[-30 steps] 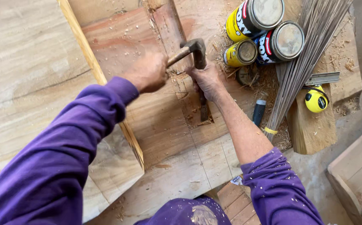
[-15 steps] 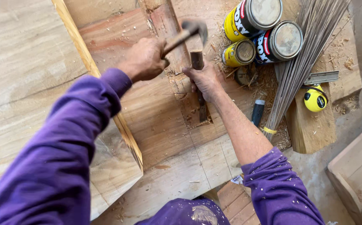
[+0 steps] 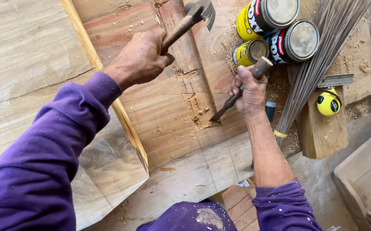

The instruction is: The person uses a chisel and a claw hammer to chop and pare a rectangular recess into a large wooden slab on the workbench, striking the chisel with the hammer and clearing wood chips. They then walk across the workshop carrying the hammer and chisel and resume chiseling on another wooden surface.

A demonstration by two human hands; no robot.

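Chisel (image 3: 230,102) sitting tip-down in shallow notch (image 3: 194,107) on reddish plank (image 3: 168,119), right hand (image 3: 249,87) fingers wrapping tight round its handle. Left hand (image 3: 140,57) fingers clenching hammer (image 3: 192,19), raised above. Groove partly cut, chips lying around; judging much wood still needing removal. Cans (image 3: 275,30), tape measure (image 3: 327,102) resting nearby.

Three round cans (image 3: 275,36) lie clustered at upper right on the wooden surface (image 3: 172,115): yellow, black and red labels, dull metal lids facing upward.
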